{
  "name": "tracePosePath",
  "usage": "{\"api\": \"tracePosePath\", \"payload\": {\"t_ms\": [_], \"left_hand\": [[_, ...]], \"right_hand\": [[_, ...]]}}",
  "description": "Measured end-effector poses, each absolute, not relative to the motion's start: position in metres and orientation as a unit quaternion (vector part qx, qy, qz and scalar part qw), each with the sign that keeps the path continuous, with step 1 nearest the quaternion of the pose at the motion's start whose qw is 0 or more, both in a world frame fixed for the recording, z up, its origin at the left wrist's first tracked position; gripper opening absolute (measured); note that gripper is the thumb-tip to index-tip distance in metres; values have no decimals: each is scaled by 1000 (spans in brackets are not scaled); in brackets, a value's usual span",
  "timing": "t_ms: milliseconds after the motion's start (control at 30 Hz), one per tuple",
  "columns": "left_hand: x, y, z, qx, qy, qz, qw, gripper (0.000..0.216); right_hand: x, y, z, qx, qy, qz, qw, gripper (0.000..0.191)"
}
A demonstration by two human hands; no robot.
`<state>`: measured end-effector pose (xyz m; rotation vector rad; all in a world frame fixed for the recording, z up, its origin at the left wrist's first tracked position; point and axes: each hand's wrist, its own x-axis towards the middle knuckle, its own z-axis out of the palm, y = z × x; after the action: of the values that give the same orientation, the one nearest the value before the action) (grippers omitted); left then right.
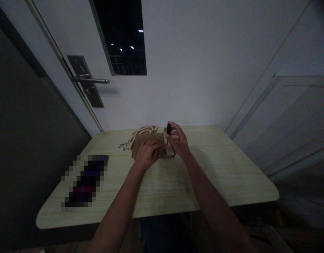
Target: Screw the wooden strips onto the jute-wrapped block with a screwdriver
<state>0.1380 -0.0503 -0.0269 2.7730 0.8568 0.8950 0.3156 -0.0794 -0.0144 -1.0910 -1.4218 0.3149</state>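
"Two bare hands meet over a pale wood-grain table [217, 182]. What does each do?"

"The right hand [179, 138] grips a black-handled tool [169, 128] between thumb and fingers, held upright. The left hand [148, 153] rests palm down on a brown board [144, 137]; whether its fingers clasp anything, I cannot tell."

"And where is that board?"

"At twelve o'clock on the tabletop, near the far edge. A pale flat piece [169, 150] lies at its three o'clock end, below the tool; I can't tell whether the tip touches it."

"What else is nearby?"

"From the board: curved pale strips [146, 129] at eleven o'clock, loose screws [123, 146] at nine, and a pixelated dark object [86, 181] at eight, well apart."
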Motion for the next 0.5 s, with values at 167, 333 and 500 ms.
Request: {"api": "tracePosePath", "payload": {"t_ms": [167, 333, 500], "left_hand": [[138, -50, -27, 910, 284, 297, 54, 39], [138, -50, -27, 912, 283, 293, 50, 40], [138, -50, -28, 910, 287, 294, 51, 42]], "right_hand": [[317, -82, -12, -434, -627, 187, 619, 46], [316, -83, -11, -425, -616, 213, 628, 49], [315, -80, -13, -461, -598, 173, 633, 53]]}}
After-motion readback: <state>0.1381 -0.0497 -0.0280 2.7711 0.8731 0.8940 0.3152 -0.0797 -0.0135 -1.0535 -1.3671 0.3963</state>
